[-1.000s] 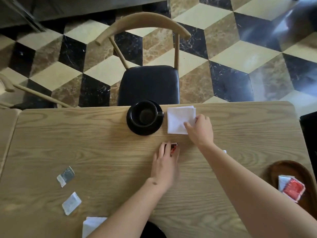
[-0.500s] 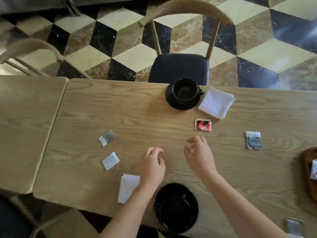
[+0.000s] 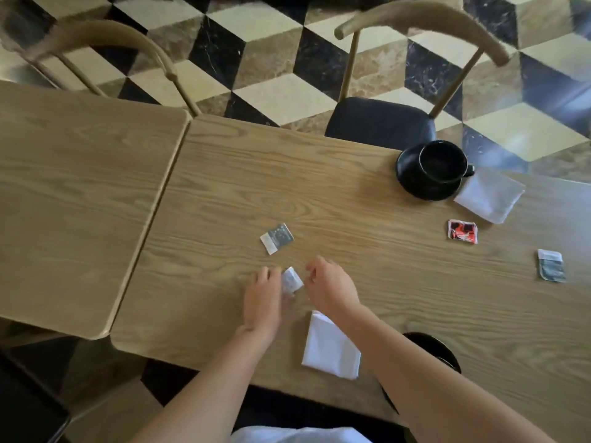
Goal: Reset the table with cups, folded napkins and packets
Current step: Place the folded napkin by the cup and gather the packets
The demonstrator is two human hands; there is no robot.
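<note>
- Big wooden table (image 3: 319, 174), pale, wavy grain, round corners; a second table (image 3: 80, 187) pushed right up beside it.
- Two curved wooden chairs, the far right chair (image 3: 380, 123) with a dark padded seat.
- Black cup (image 3: 443, 161) on a round black saucer (image 3: 412, 183) at the far edge, shiny and smooth; another dark saucer (image 3: 438, 346) near, half hidden by the right arm.
- Soft white folded napkin (image 3: 329, 346) near the front edge; another napkin (image 3: 489, 195) touching the far saucer.
- Left hand (image 3: 262, 302) and right hand (image 3: 329, 287) close on each side of a small white packet (image 3: 291, 280); fingers curled, seem to pinch it, hard to tell for sure.
- Could slip: thin, flat, slick packet, hard to lift off wood.
- Could tear if pulled from both sides.
- Other packets, all flat and crinkly: grey packet (image 3: 277, 237) just beyond the hands, red packet (image 3: 462, 230) and dark packet (image 3: 550, 265) well apart, right side.
</note>
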